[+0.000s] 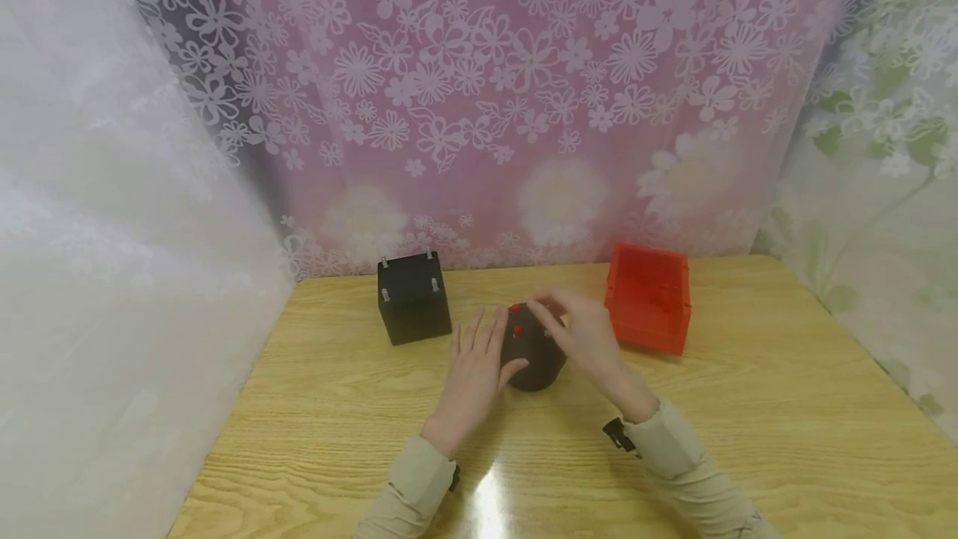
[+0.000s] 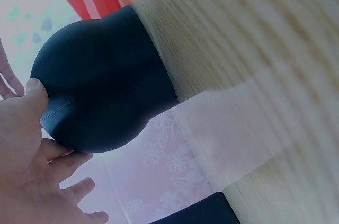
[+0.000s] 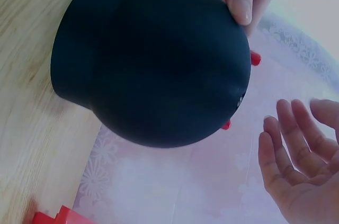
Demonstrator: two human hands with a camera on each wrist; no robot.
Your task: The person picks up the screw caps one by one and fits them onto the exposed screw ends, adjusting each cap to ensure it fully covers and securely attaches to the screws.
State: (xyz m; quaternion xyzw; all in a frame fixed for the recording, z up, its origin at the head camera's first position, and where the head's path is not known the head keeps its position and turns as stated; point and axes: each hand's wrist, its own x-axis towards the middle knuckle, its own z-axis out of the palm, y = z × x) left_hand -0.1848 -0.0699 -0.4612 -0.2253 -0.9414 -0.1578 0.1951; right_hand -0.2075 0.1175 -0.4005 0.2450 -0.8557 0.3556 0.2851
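A black dome-shaped piece (image 2: 100, 70) with a cylindrical lower part stands on the table, small red pegs (image 1: 518, 329) sticking out of its top. My left hand (image 1: 473, 373) holds its side: the thumb (image 2: 36, 90) rests on the dome and the fingers lie spread along the far side. Over the top of the dome is my right hand (image 1: 587, 343), with thumb and fingers loosely bent. In the right wrist view, that hand's fingers (image 3: 288, 147) stand apart from the dome with nothing seen between them. A small metallic spot (image 3: 240, 100) shows near the dome's top.
To the left stands a black cube-shaped box (image 1: 414, 310) with several short clear pegs on its upper face. A red open box (image 1: 647, 339) sits at the back right. Flowered curtains (image 1: 479, 106) hang behind the wooden table (image 1: 329, 439) and along both sides.
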